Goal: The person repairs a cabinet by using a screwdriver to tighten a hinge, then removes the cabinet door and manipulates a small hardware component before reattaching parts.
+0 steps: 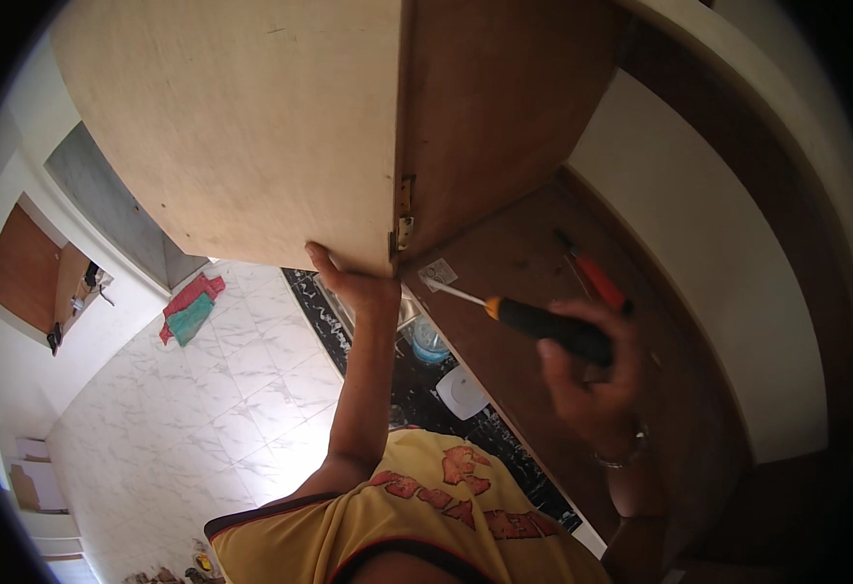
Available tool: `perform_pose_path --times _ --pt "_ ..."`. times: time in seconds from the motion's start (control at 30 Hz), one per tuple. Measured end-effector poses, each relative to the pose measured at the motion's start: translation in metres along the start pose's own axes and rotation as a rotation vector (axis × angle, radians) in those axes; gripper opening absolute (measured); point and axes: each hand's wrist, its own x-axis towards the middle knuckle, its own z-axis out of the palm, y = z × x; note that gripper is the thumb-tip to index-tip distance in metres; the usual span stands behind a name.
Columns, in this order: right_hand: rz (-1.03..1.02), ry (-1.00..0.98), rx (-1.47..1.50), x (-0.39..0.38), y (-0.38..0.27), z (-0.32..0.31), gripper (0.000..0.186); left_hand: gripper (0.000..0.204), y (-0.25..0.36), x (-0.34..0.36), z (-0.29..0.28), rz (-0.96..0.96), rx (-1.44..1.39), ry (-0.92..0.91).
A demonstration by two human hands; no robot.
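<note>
My left hand (353,284) grips the lower edge of an open pale wooden cabinet door (241,127), thumb against its face; the other fingers are mostly hidden. Just above that hand, a metal hinge (405,209) sits along the door's side, at the cabinet's brown inner panel (495,107). In my right hand (597,375) is a screwdriver (553,326) with a black and yellow handle. Its light shaft points left toward a small pale printed sticker (437,274) on the cabinet's brown floor panel (534,253). I cannot tell whether the tip touches the panel.
A red and black hand tool (594,274) lies on the cabinet floor beyond my right hand. Below is a black patterned countertop (402,389) with a clear bluish container (430,341) and a white dish-like object (462,391). Red and green cloths (191,310) lie on the marbled floor tiles (261,365).
</note>
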Motion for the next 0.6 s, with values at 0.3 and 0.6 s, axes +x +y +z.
perform_pose_path --times 0.3,0.6 --pt "-0.223 -0.058 -0.105 0.096 0.037 0.059 0.034 0.087 0.001 -0.004 0.005 -0.031 0.012 -0.073" --pt "-0.203 -0.008 -0.193 0.103 0.091 0.107 0.044 0.078 0.002 -0.009 0.012 -0.066 -0.010 0.001"
